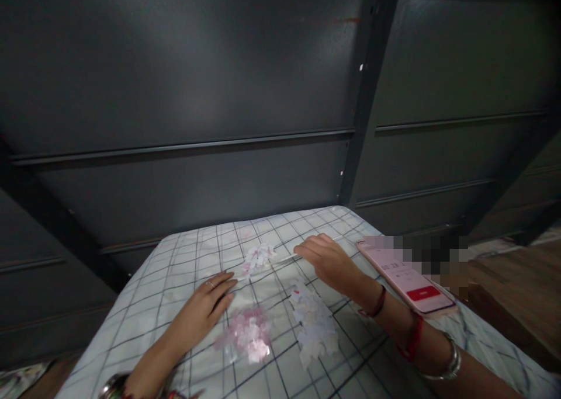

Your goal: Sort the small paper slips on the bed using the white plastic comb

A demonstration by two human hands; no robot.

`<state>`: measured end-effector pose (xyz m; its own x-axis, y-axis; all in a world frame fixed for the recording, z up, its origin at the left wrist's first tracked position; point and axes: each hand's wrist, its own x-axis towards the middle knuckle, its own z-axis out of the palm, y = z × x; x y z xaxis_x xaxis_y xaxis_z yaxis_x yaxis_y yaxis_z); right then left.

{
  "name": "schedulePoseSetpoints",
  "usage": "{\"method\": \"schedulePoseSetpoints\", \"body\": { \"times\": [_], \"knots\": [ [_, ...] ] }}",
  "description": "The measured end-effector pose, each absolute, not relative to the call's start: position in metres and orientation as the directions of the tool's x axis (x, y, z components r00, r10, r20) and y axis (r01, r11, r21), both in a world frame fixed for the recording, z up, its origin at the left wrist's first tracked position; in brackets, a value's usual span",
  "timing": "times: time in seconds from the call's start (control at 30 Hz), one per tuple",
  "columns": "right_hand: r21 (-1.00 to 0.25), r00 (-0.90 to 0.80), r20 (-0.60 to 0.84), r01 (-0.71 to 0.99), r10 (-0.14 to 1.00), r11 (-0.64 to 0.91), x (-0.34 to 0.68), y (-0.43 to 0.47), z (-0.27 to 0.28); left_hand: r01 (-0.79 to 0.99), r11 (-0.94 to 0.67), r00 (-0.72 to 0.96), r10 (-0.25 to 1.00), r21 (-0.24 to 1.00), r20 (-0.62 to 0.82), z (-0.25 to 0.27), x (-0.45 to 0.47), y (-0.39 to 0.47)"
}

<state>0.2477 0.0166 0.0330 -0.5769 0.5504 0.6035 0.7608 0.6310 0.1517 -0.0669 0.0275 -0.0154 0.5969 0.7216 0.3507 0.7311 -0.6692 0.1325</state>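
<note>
Across a checked cloth (184, 270), we see a thin white stick (284, 259) pinched in the right hand (328, 262), slanting nearer toward the left hand (208, 302), whose hold we cannot tell, paper scraps (259, 255) between the two

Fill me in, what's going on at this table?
A person is working bare-handed over a checked cloth. The right hand is on a thin white strip; whether it grips or presses is unclear. The left hand lies spread near the strip's other end. Around them sit a far pile of pale scraps, a shiny pink pile, a whitish pile and a phone.
</note>
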Motion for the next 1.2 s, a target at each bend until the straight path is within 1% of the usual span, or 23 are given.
{"method": "schedulePoseSetpoints", "body": {
  "times": [0.23, 0.43, 0.6, 0.73, 0.9, 1.07, 1.2],
  "knots": [
    [0.141, -0.551, 0.628, 0.775, 0.55, 0.616, 0.25, 0.017, 0.032, 0.729, -0.672, 0.607, 0.721, 0.127, 0.335, -0.013, -0.066, 0.027],
    [0.177, -0.567, 0.616, 0.776, 0.547, 0.606, 0.251, 0.019, 0.03, 0.728, -0.669, 0.596, 0.725, 0.149, 0.345, -0.017, -0.068, 0.027],
    [0.151, -0.561, 0.617, 0.773, 0.552, 0.617, 0.252, 0.019, 0.029, 0.728, -0.669, 0.6, 0.727, 0.148, 0.335, -0.017, -0.068, 0.028],
    [0.154, -0.555, 0.621, 0.779, 0.553, 0.608, 0.251, 0.018, 0.029, 0.732, -0.667, 0.601, 0.729, 0.141, 0.329, -0.016, -0.068, 0.027],
    [0.128, -0.583, 0.601, 0.745, 0.546, 0.654, 0.244, 0.016, 0.031, 0.728, -0.671, 0.601, 0.724, 0.142, 0.339, -0.016, -0.068, 0.027],
    [0.138, -0.613, 0.565, 0.73, 0.552, 0.67, 0.239, 0.013, 0.034, 0.732, -0.668, 0.598, 0.723, 0.133, 0.346, -0.017, -0.068, 0.027],
    [0.13, -0.6, 0.594, 0.729, 0.536, 0.672, 0.239, 0.013, 0.035, 0.731, -0.671, 0.606, 0.721, 0.123, 0.336, -0.014, -0.067, 0.026]
  ]
}}
